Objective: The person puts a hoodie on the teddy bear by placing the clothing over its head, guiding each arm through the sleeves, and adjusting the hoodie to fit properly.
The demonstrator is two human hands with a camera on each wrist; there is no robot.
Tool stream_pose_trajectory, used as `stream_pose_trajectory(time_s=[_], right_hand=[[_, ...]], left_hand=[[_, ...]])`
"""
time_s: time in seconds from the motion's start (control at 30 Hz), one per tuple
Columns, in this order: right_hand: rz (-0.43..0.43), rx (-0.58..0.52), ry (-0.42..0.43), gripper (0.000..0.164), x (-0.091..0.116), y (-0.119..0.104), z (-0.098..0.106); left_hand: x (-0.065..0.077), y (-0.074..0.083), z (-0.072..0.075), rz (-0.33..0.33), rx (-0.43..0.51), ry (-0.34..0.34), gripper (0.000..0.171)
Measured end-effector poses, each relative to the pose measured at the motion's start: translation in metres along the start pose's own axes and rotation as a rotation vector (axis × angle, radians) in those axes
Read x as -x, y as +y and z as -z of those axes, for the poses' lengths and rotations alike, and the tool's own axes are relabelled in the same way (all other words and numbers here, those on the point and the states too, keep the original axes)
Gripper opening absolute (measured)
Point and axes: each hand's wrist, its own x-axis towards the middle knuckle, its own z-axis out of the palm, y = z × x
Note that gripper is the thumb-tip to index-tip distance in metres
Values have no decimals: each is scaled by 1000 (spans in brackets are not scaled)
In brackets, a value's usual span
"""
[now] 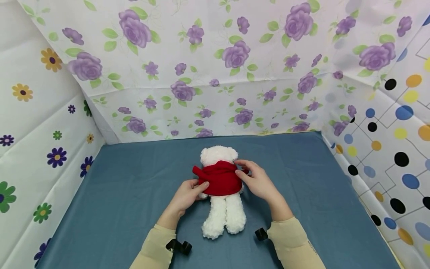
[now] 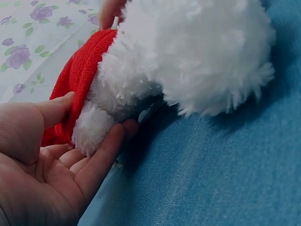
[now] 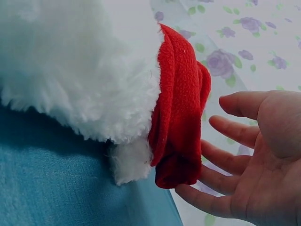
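Left sheet (image 1: 30, 123): white, printed with orange, purple and green flowers; hangs beside the left edge of the table.
Table (image 1: 117, 209): covered in blue; runs back to the far corners, below the sheets.
Left sleeve (image 1: 152, 243): beige; reaches in over the near edge of the table, with a black mount (image 1: 179, 246) at the wrist.
Left hand (image 1: 186, 194): holds the side of the bear in a narrow grip, with thumb on the red cloth and fingers under the white paw.
Bear (image 1: 218, 215): white and fluffy; lies about midway between the left and right edges of the table, head toward the far edge, feet toward the near edge.
Cloth (image 1: 223, 181): red; wraps round the trunk of the bear down to the tops of the legs, with a strip jutting toward the far left corner.
Back sheet (image 1: 215, 104): white with purple roses; hangs along the far edge.
Right hand (image 1: 258, 179): at the right side of the cloth, fingers spread wide; lower fingertips at the red rim, thumb apart in the right wrist view.
Right sleeve (image 1: 292, 239): beige, with another black mount (image 1: 261, 234).
Right sheet (image 1: 399, 179): white with coloured dots; hangs beside the right edge.
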Motion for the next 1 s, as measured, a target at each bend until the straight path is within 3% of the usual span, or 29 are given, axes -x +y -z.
stream_pose_trajectory(time_s=[0.57, 1.0], right_hand=[[-6, -15, -6, 44, 1, -3, 2], [19, -39, 17, 46, 3, -7, 3]], left_hand=[[3, 6, 2, -16, 8, 31, 35], [14, 28, 15, -55, -109, 179, 33]])
